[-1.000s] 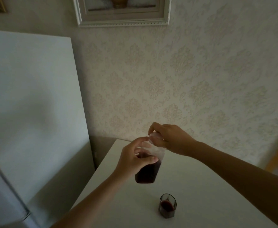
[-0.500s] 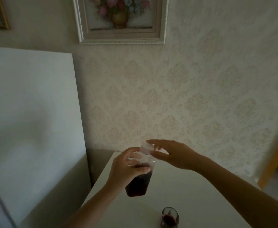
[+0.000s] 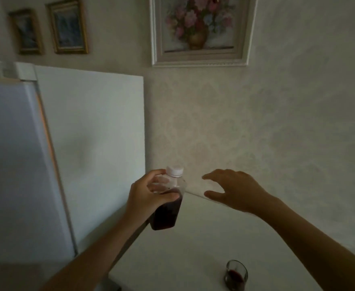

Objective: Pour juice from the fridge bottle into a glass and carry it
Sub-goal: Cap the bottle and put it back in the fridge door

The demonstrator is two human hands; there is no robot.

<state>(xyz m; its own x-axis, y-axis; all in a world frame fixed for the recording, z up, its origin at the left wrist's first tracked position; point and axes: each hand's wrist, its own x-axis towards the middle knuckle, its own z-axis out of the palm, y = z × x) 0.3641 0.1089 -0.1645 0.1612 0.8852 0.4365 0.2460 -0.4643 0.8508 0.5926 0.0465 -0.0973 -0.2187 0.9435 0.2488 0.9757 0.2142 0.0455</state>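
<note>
My left hand (image 3: 149, 196) grips a clear plastic bottle (image 3: 168, 211) around its upper half, holding it upright above the left edge of the white table (image 3: 193, 248). The bottle holds dark red juice in its lower part and has a white cap (image 3: 174, 171) on top. My right hand (image 3: 233, 189) hovers to the right of the bottle with fingers spread, touching nothing. A small glass (image 3: 236, 275) with a little dark juice stands on the table near the bottom right.
A white fridge (image 3: 88, 148) stands at the left, its door (image 3: 15, 164) close to me. Framed pictures (image 3: 197, 30) hang on the patterned wall behind the table.
My right hand has let go of the cap and drawn away to the right. The bottle stays in my left hand and the view has swung left towards the fridge.
</note>
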